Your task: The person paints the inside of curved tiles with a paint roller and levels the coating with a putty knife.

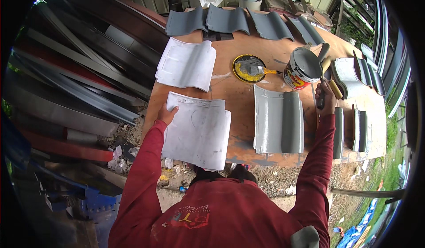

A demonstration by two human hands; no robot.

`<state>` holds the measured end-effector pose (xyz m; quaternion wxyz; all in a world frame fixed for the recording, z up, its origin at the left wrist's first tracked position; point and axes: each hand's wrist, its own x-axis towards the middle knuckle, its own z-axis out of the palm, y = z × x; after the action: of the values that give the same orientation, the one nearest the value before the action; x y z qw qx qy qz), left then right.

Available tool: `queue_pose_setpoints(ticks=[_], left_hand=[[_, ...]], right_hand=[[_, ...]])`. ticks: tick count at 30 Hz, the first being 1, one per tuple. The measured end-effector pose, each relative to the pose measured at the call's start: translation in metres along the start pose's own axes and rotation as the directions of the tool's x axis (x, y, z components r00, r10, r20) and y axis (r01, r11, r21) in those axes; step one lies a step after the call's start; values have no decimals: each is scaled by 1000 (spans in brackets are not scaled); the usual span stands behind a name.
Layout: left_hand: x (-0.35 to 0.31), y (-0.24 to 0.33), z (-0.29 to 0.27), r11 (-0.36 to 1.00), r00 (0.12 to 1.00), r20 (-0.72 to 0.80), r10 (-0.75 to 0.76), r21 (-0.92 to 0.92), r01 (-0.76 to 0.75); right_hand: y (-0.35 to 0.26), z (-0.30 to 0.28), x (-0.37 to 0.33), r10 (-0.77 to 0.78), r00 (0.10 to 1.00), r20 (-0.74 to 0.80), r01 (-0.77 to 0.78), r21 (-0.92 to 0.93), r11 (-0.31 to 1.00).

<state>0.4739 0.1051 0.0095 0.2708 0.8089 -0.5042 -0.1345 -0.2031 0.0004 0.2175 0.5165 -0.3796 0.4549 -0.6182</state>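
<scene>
My left hand point(168, 114) grips the upper left edge of a white, unpainted roof tile point(195, 130), which overhangs the table's near edge. My right hand point(326, 98) is closed round the dark handle of what looks like a paint roller point(324, 51); its grey head rests at the rim of the paint bucket point(303, 68). Grey paint coats the bucket's inside. Between my hands lies a grey-painted roof tile point(279, 122). A paint-smeared lid point(249, 68) sits beyond it, with a yellow-handled brush point(269, 71) across it.
Another white tile point(186, 64) lies at the left of the wooden table point(234, 88). Several grey tiles point(228, 19) line the far edge, and more stand along the right edge point(338, 133). Long metal sheets point(84, 86) are stacked to the left of the table.
</scene>
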Motion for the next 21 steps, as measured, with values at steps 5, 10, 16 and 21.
queue_pose_setpoints(ticks=[5,10,16,21], left_hand=[[31,-52,31,933,992,107,72,-358,-29],[34,-69,25,961,998,48,30,-277,-16],[26,-125,2,875,994,-3,-111,-475,96],[41,-101,-9,848,993,50,-103,-517,114]], right_hand=[[50,3,-14,106,994,26,-108,373,922],[62,47,-39,88,994,58,-105,535,839],[58,127,-104,21,959,283,-141,412,900],[91,165,-174,151,906,396,-252,217,943]])
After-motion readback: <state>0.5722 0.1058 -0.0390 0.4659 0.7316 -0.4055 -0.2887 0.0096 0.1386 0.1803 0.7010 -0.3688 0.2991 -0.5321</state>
